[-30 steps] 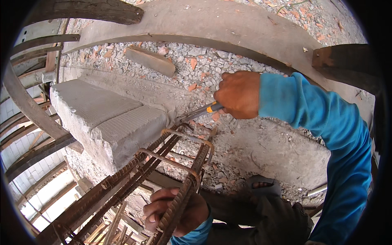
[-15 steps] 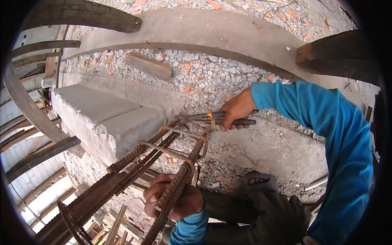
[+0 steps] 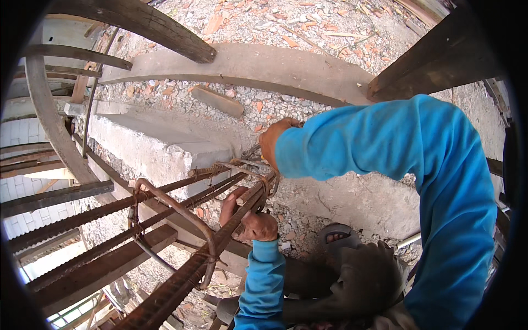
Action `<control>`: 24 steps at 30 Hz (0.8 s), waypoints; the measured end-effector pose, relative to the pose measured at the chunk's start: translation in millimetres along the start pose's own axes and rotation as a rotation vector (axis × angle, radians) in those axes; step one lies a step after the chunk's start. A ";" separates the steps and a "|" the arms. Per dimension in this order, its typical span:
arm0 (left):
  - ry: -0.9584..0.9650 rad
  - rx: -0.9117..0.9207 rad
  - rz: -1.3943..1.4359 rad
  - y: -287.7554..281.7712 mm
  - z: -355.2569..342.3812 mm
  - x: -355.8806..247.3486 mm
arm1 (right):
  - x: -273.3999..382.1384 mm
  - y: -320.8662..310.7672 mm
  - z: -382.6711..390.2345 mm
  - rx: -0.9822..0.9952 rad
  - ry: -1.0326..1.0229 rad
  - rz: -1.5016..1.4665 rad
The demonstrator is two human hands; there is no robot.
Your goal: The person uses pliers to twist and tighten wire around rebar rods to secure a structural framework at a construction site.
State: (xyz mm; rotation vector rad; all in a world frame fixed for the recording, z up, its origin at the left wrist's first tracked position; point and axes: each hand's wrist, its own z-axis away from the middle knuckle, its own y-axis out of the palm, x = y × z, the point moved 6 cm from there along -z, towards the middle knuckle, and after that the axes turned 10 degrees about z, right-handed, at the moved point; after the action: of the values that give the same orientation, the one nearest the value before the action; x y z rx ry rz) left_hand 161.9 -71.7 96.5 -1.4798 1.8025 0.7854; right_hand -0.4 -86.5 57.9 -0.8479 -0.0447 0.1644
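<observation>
Beside the concrete block [image 3: 151, 154], the rebar cage [image 3: 165, 291] is gripped by the left hand [image 3: 257, 225], likely for steadying; grip of right hand [image 3: 273, 142] can't be told, hidden by sleeve [image 3: 352, 143].

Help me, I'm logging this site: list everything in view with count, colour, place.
rebar cage: one, rusty brown, lower left to centre
concrete block: one, grey, left of centre
tool: one, grey, mostly hidden, cage's far end
gravel: uncounted, grey and orange, upper centre
short timber: one, brown, on gravel
long beam: one, grey, upper centre
dark timbers: several, dark brown, upper corners, left
trousers: one pair, grey, lower centre
left hand: one, blue-sleeved, at cage bar
right hand: one, blue-sleeved, over tool
</observation>
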 end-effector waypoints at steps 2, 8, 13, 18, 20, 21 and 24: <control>-0.140 0.086 0.058 4.1 11.5 12.9 | -0.9 19.1 4.9 0.069 0.166 -0.197; -0.102 0.075 0.029 9.7 7.9 2.9 | -23.0 96.5 -22.8 0.031 -0.011 -0.445; -0.082 0.007 0.109 5.4 15.0 11.9 | -17.1 135.6 -41.1 0.213 -0.186 -1.008; -0.083 -0.005 0.043 2.8 12.5 10.8 | -25.4 104.5 -41.4 0.129 -0.184 -0.643; -0.039 0.020 0.055 8.6 11.8 6.5 | -31.6 103.6 -37.6 0.165 -0.150 -0.689; -0.003 0.053 0.070 12.2 11.2 3.8 | -34.3 105.9 -34.8 0.205 -0.112 -0.744; -0.019 0.030 0.042 7.1 7.7 5.0 | -15.5 113.6 -32.5 0.230 -0.081 -0.893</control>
State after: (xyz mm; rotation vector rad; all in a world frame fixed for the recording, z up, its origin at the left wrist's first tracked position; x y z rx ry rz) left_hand 155.2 -67.2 88.2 -1.4149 1.8291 0.7870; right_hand -26.7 -39.3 -48.3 -0.5283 -0.4635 -0.6257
